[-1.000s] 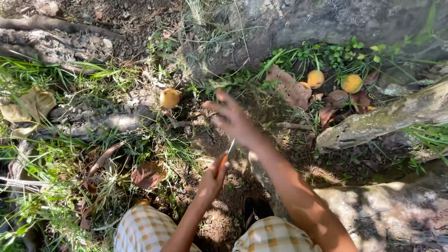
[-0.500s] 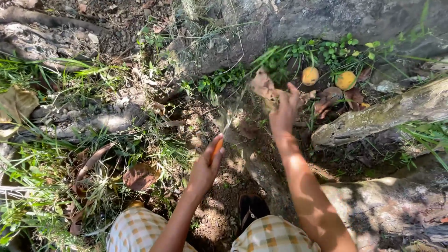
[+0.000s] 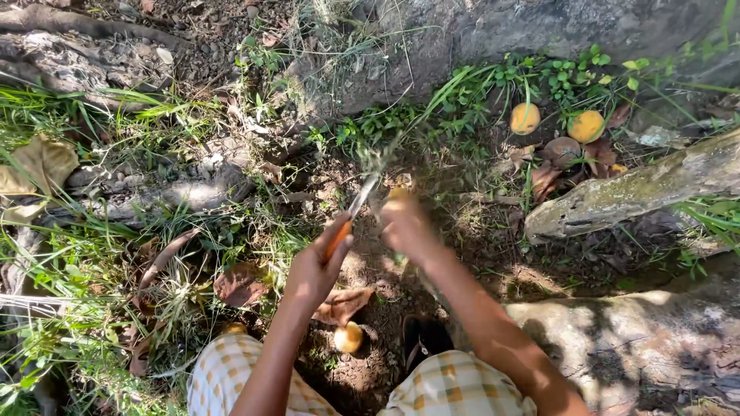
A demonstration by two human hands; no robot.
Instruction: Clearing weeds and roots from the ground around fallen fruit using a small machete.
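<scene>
At the far left a large dry yellow leaf (image 3: 42, 163) lies in the grass, partly cut off by the frame edge, with pale tree roots (image 3: 177, 192) running across the soil beside it. Nearer the middle, the left hand (image 3: 312, 270) is closed around the orange handle of a knife (image 3: 351, 216); the thin blade points up and to the right, and its tip is hard to follow against the bright grass blades. Below that hand a small yellow fruit (image 3: 348, 337) rests on the dirt next to a brown fallen leaf (image 3: 343, 304), close to the person's checked shorts (image 3: 231, 374), whose lower part is cut off by the frame. Just right of the blade, the right hand (image 3: 405, 223) is blurred; it seems curled over something pale orange-yellow at the fingertips, but what it grips, and how tightly, cannot be told. A dark shoe (image 3: 424, 339) shows half hidden under that forearm. Farther right, two orange fruits (image 3: 526, 118) lie among green weeds, with a browner one beside them, above a mossy log (image 3: 632, 192) whose end runs out of view.
</scene>
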